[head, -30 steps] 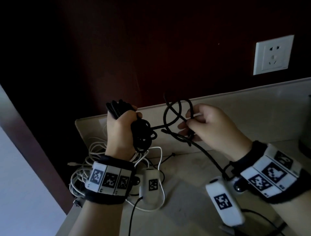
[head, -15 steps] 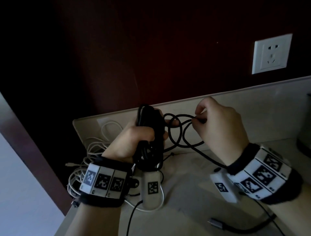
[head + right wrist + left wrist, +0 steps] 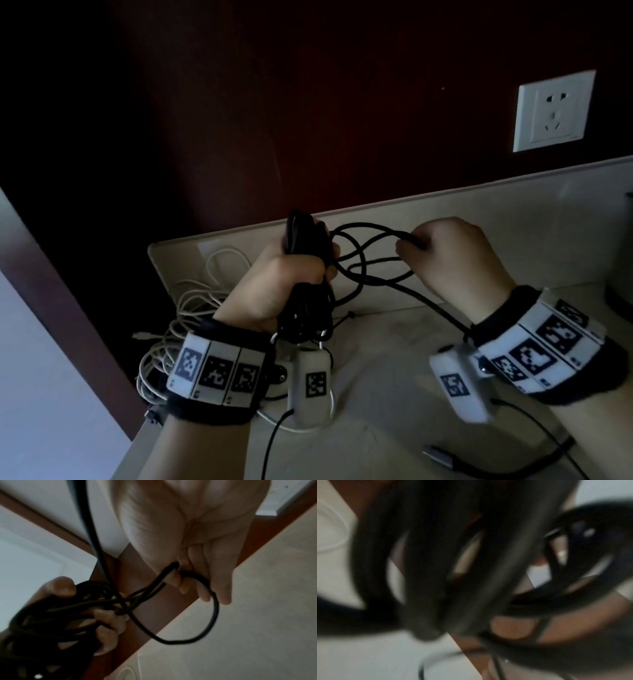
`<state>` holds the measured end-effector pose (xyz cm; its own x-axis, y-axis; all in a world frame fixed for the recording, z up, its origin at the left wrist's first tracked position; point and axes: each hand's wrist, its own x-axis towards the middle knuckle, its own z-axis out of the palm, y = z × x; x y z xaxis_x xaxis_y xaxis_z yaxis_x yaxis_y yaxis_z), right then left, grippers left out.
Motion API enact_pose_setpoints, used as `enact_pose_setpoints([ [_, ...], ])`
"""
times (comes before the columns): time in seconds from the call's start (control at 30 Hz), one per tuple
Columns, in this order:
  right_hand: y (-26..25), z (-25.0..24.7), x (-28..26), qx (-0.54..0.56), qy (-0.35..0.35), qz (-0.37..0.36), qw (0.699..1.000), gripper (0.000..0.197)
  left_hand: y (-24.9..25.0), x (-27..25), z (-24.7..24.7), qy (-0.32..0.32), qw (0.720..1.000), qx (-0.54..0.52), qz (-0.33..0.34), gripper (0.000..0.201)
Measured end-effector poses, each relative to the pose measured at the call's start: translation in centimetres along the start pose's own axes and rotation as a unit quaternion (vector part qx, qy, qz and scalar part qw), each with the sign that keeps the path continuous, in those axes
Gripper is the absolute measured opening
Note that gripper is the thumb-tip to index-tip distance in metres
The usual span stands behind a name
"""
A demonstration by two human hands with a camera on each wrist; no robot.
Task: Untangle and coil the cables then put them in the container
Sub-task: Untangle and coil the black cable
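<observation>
A dim room: a dark reddish-brown wall with a white socket plate (image 3: 554, 111) rises behind a pale, stone-like worktop (image 3: 394, 346) with a low upstand at the back. The left hand (image 3: 274, 287) is fisted tight round a thick bundle of matte black cable (image 3: 305, 260), the coiled loops standing above the fist and hanging below it. From the bundle, loose round strands arc across to the right hand (image 3: 448, 260), whose grip is nearly closed: thumb and fingertips (image 3: 173, 578) pinch one strand, and a free loop curves below the fingers in the right wrist view. Both hands are held above the worktop, near each other. Behind the left wrist a thin, glossy white cable (image 3: 191, 308) lies in a loose tangle at the worktop's left corner. A black lead with a grey plug (image 3: 442, 459) lies on the near edge. The left wrist view is blurred, showing only dark cable loops.
</observation>
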<state>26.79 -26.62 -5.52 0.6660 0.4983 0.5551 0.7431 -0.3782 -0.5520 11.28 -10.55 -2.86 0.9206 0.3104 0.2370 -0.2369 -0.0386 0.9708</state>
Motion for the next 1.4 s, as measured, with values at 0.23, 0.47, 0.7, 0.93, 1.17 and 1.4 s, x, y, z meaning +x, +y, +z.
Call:
enact_pose_setpoints([
  [0.23,-2.4,0.2,-0.6,0.434,-0.059,0.108,0.892,0.015,0.6,-0.1,-0.4,0.078,0.995,0.057,-0.016,0.028],
  [0.47,-2.9,-0.5,-0.2,0.683,-0.116,0.255,0.675,0.034,0.6,-0.1,0.6,0.073,0.997,0.017,-0.035,0.025],
  [0.7,-2.7,-1.7,-0.5,0.708,-0.187,0.243,0.636,0.034,0.2,0.3,1.0,0.129,0.987,0.095,-0.025,0.052],
  [0.93,-3.4,-1.4,-0.7,0.503,-0.153,0.158,0.836,0.037,0.4,0.2,-0.3,0.184,0.981,0.057,-0.026,0.045],
  [1.17,1.0,-3.4,1.2,-0.115,-0.148,0.135,0.973,0.056,-0.3,0.8,-0.9,0.272,0.957,0.085,0.049,0.036],
  [1.4,-3.8,-5.0,-1.5,0.115,-0.092,-0.090,0.985,0.022,-0.3,1.0,-0.4,0.267,0.957,0.029,0.106,0.044],
])
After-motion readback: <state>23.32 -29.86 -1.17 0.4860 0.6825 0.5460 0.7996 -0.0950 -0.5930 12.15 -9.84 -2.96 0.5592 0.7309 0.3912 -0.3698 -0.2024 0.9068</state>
